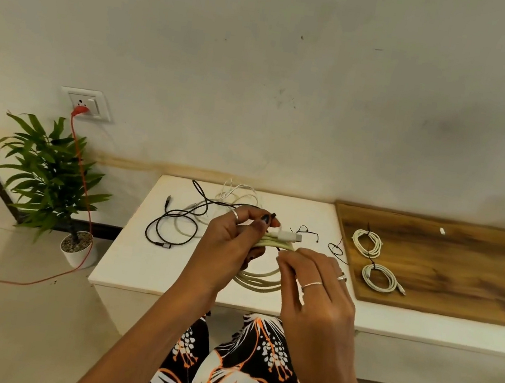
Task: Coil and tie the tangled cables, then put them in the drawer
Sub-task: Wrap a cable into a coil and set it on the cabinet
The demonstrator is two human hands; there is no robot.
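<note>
My left hand (pixel 234 241) grips a coiled white cable (pixel 259 279) above the white table (pixel 142 260); the coil's loops hang below my fingers and its plug (pixel 290 237) sticks out to the right. My right hand (pixel 312 285) pinches a thin black tie (pixel 278 249) at the bundle. A tangle of black cable (pixel 170 228) and white cable (pixel 237 194) lies at the table's back left. Two coiled, tied white cables (pixel 367 243) (pixel 379 277) rest on the wooden board (pixel 462 272) to the right. No drawer is in view.
Loose black ties (pixel 304 232) (pixel 336 249) lie on the table near the board. A potted plant (pixel 50 174) stands on the floor at left, with an orange cord (pixel 83 172) running from a wall socket (pixel 85 103). A small white piece (pixel 442 231) lies on the board.
</note>
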